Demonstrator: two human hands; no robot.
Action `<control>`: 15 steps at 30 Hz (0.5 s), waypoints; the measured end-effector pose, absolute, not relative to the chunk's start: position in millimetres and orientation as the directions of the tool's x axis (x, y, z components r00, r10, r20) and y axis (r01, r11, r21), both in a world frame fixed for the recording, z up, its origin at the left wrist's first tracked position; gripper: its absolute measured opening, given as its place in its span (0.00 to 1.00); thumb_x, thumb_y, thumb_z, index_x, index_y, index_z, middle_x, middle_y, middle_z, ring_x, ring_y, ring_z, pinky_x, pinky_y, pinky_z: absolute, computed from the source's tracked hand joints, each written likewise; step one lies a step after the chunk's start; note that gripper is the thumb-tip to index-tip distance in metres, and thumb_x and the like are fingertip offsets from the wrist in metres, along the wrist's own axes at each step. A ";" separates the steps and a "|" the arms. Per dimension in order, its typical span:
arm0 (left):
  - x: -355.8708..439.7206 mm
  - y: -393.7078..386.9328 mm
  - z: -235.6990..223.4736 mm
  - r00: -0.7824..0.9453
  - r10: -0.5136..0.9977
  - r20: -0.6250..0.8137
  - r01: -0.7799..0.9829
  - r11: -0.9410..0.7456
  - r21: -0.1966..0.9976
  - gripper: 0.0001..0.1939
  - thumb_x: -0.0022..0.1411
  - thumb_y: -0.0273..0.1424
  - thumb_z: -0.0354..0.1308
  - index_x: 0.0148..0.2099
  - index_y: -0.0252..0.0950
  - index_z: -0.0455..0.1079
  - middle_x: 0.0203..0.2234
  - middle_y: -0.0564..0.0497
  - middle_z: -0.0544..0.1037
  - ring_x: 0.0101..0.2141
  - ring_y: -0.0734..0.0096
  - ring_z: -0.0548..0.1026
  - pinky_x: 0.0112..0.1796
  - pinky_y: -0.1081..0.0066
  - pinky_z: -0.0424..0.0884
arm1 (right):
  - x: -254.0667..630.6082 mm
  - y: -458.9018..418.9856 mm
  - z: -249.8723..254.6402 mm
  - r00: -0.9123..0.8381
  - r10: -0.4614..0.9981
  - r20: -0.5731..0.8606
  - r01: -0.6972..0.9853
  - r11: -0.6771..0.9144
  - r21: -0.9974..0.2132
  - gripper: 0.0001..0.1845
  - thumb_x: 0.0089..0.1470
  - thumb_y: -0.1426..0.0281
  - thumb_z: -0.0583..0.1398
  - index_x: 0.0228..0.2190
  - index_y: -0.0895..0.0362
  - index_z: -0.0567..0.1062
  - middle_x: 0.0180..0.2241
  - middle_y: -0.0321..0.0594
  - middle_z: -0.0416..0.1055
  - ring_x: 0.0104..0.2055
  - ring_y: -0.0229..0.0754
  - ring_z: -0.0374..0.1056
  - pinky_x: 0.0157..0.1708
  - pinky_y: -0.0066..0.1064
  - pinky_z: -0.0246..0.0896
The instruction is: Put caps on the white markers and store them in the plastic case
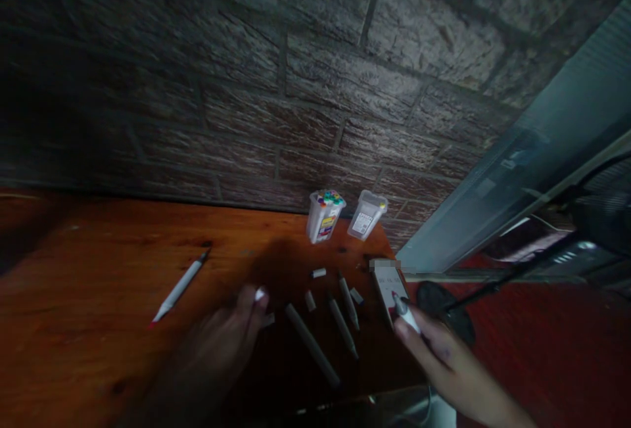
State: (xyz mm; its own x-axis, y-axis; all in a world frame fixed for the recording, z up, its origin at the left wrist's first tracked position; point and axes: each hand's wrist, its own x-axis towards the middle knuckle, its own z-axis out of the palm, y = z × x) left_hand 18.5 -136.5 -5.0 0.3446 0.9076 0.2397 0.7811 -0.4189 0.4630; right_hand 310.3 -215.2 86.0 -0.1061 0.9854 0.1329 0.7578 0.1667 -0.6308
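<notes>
My left hand (231, 336) rests low over the wooden table (98, 323), fingers curled, with a small white marker cap (260, 294) at its fingertips. My right hand (434, 349) grips a white marker (405, 309) with its tip over a phone (389, 283) lying at the table's right edge. Between the hands lie three uncapped grey markers (345, 313) and several loose caps (318, 273). Another marker (180, 286) with a red tip lies alone to the left.
Two clear plastic tubs stand by the brick wall: one (324, 215) holds coloured markers, the other (367, 214) looks empty. A black stand base (444, 306) and arm sit right of the table. A window frame (517, 198) slopes at the right.
</notes>
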 end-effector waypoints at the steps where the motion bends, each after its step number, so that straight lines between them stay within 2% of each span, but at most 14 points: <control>1: 25.7 -130.0 -0.9 0.364 0.922 0.131 0.812 -0.383 0.440 0.19 0.74 0.33 0.40 0.51 0.36 0.72 0.42 0.41 0.80 0.35 0.59 0.81 0.34 0.64 0.76 | 307.8 -213.7 79.3 -0.077 0.991 0.109 0.730 0.130 -0.671 0.23 0.64 0.51 0.53 0.45 0.53 0.76 0.33 0.38 0.78 0.39 0.43 0.73 0.42 0.29 0.68; 3: 43.8 -113.1 8.5 0.347 0.937 0.023 0.872 -0.332 0.361 0.21 0.75 0.32 0.36 0.51 0.33 0.71 0.40 0.40 0.81 0.38 0.56 0.81 0.37 0.62 0.76 | 305.2 -212.5 70.0 -0.039 0.999 0.037 0.669 0.053 -0.742 0.23 0.65 0.51 0.51 0.44 0.53 0.77 0.35 0.39 0.77 0.41 0.43 0.73 0.44 0.29 0.67; 7: 74.3 -81.8 12.9 0.430 0.901 0.053 0.888 -0.433 0.154 0.17 0.71 0.31 0.45 0.43 0.33 0.76 0.40 0.38 0.81 0.41 0.52 0.80 0.43 0.58 0.74 | 300.8 -211.5 69.1 -0.026 0.995 -0.094 0.583 -0.061 -0.810 0.25 0.67 0.52 0.48 0.49 0.53 0.76 0.42 0.42 0.76 0.48 0.44 0.71 0.52 0.33 0.63; 9: 80.8 -74.1 6.1 0.463 0.884 0.062 0.875 -0.467 0.129 0.14 0.69 0.30 0.49 0.41 0.33 0.77 0.40 0.37 0.81 0.44 0.50 0.79 0.46 0.57 0.73 | 297.6 -211.4 71.9 -0.015 0.993 -0.117 0.569 -0.088 -0.818 0.27 0.67 0.51 0.47 0.51 0.53 0.75 0.40 0.42 0.75 0.46 0.45 0.70 0.51 0.35 0.64; 11: 83.1 -71.1 -1.9 0.484 0.872 0.068 0.863 -0.489 0.127 0.13 0.68 0.30 0.51 0.42 0.32 0.77 0.42 0.36 0.81 0.45 0.49 0.78 0.48 0.56 0.72 | 295.3 -212.0 73.1 -0.023 0.993 -0.118 0.552 -0.085 -0.829 0.27 0.67 0.52 0.47 0.52 0.54 0.75 0.36 0.40 0.74 0.41 0.43 0.70 0.46 0.33 0.65; 15: 79.4 -72.4 -9.4 0.506 0.858 0.089 0.843 -0.514 0.160 0.11 0.67 0.31 0.53 0.43 0.34 0.77 0.42 0.37 0.81 0.45 0.50 0.78 0.48 0.56 0.72 | 295.7 -213.8 70.3 -0.052 0.994 -0.095 0.501 -0.056 -0.864 0.25 0.68 0.54 0.48 0.51 0.55 0.75 0.32 0.38 0.71 0.35 0.39 0.67 0.38 0.29 0.65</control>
State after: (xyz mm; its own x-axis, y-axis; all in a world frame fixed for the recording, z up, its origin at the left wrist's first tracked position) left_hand 79.4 -72.4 -9.4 0.5062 0.8579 0.0887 0.8427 -0.5139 0.1604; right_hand 295.7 -213.8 70.3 -0.0523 0.9941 -0.0945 0.5006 -0.0558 -0.8639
